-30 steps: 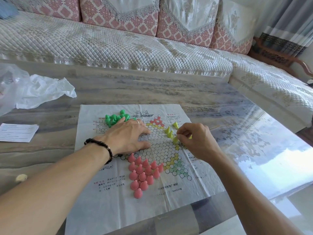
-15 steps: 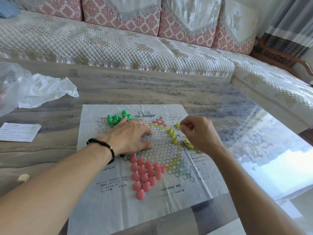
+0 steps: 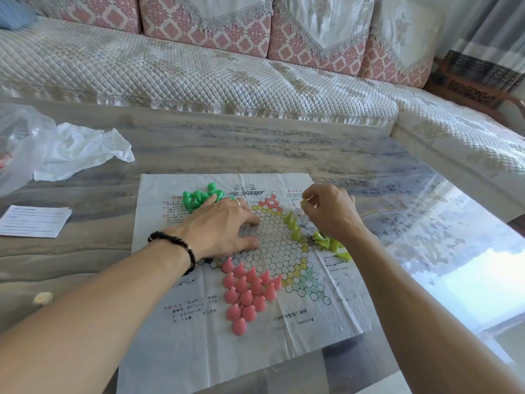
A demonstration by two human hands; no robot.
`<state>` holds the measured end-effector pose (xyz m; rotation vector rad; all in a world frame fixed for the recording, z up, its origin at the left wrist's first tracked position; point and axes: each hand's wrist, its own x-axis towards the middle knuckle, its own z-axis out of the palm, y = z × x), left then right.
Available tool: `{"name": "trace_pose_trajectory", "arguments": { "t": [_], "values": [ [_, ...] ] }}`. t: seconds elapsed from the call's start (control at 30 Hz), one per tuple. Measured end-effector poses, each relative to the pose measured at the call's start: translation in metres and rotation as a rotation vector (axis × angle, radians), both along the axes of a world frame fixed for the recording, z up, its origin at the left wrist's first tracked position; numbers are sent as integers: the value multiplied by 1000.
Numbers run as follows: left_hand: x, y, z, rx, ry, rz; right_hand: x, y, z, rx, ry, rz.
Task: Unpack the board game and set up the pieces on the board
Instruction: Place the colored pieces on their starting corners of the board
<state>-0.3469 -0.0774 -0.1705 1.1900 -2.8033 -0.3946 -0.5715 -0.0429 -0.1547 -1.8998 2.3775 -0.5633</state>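
A paper checkers board with a star of printed circles lies flat on the table. Several pink cone pieces stand in its near point. A heap of green cones lies at its far left. Yellow-green cones stand in a short row right of centre, and more yellow-green cones lie loose under my right wrist. My left hand, fingers spread, presses flat on the board. My right hand pinches one yellow-green cone above the board's far right.
Crumpled clear and white plastic wrapping lies at the table's far left, with a printed paper slip nearer. A small pale object sits by my left forearm. A quilted sofa runs behind the glossy table.
My right hand has moved away from the loose yellow-green cones to the board's far right, with one cone pinched in it. My left hand has stayed pressed on the board.
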Motion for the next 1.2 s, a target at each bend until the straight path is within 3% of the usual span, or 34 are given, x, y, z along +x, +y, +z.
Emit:
{"name": "trace_pose_trajectory", "arguments": {
  "t": [0.1,0.27,0.63,1.2],
  "values": [
    [0,1,1,0,3,0,-3,16,10,-17,-83,50],
    [0,1,-1,13,13,4,1,47,19,56,-60,183],
    [0,0,-1,13,17,7,12,61,9,187,40,228],
    [1,1,-1,11,21,8,11,56,16,91,-59,182]
  ]
}}
